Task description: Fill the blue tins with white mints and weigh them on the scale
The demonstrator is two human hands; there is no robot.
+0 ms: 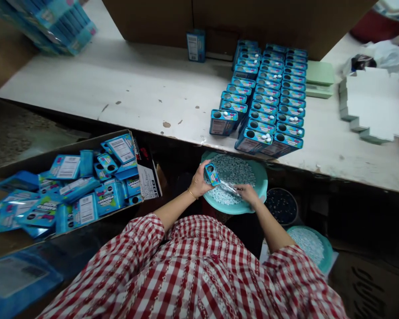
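Note:
My left hand (pixel 197 180) is closed around a small blue candy box (pixel 213 174), tilted so that the round dark hole in its top faces me. Pinched in my right hand (pixel 248 195) is a shiny scoop (pixel 229 188), with its front end close to the box. Both hands are over a turquoise basin (pixel 262 177) of small white candies (pixel 234 167). How many candies the scoop carries I cannot tell.
Rows of upright blue boxes (pixel 266 106) stand on the white table (pixel 146 93), some with white candies on top. More boxes fill a carton (pixel 149 175) at left. White cardboard blanks (pixel 374 104) lie at right. A second basin (pixel 327 252) and a dark bucket (pixel 295 201) are below.

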